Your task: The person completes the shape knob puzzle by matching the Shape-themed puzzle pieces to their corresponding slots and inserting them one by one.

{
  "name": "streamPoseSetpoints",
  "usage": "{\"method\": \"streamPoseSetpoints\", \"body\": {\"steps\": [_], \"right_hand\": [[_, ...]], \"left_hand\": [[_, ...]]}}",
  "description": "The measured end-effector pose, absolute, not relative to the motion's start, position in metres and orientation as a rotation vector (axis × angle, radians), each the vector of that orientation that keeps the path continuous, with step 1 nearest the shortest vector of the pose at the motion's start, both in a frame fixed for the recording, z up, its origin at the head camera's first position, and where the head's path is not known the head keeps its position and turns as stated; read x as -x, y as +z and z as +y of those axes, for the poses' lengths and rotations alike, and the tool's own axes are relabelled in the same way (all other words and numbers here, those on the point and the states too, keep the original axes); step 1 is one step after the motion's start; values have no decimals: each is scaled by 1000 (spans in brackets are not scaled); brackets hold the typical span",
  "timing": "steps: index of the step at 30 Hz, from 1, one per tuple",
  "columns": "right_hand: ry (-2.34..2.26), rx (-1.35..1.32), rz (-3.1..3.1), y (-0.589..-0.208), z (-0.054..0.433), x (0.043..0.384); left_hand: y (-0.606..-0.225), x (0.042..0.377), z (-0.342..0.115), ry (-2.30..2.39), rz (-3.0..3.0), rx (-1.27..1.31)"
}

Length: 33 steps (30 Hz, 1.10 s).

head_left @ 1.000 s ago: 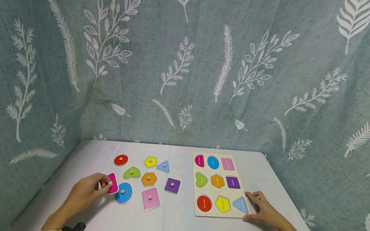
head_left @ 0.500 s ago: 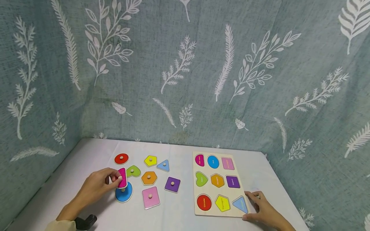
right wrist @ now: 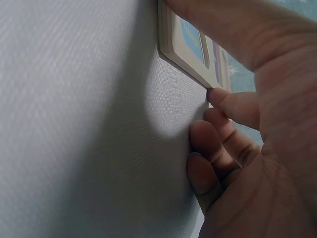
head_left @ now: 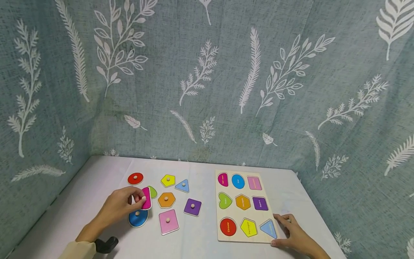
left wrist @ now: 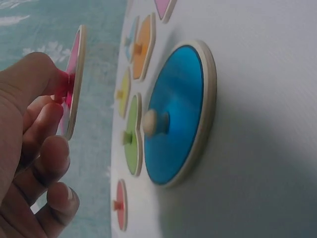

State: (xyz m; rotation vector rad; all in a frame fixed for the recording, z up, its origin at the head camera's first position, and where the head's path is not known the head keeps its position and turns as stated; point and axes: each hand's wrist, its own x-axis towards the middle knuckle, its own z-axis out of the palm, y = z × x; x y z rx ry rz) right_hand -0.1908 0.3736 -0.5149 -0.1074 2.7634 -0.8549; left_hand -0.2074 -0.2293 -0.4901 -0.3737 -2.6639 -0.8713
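Note:
My left hand (head_left: pixel 118 205) pinches the knob of a magenta half-round puzzle piece (head_left: pixel 147 198). The piece is tilted up and clear of the table in the left wrist view. Below it lies a blue oval piece (left wrist: pixel 176 109), and behind it a green heart piece (head_left: pixel 152 192) is partly covered. My right hand (head_left: pixel 294 235) holds the wooden puzzle board (head_left: pixel 237 239) at its near right corner, thumb at the corner and fingertips on the right edge. Printed shapes with names fill the board, including a magenta half-round (head_left: pixel 223 179) at the far left.
Other knobbed pieces lie on the white table (head_left: pixel 200 172): a red circle (head_left: pixel 130 178), yellow pentagon (head_left: pixel 165 181), light-blue triangle (head_left: pixel 182 187), orange hexagon (head_left: pixel 163 203), purple square (head_left: pixel 190 210) and pink square (head_left: pixel 173 226). A patterned curtain (head_left: pixel 226 144) stands behind and at both sides.
My left hand has carried the magenta half-round piece up and to the right, past the blue oval and over part of the green heart. The right hand and the board stay put.

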Motion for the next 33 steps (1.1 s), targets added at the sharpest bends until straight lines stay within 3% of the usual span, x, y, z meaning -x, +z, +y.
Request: {"method": "streamPoseSetpoints", "body": {"steps": [33], "right_hand": [[-918,188,2735,-515,378,190]], "left_hand": [[-488,245,-175,-856,-2746,562]]}}
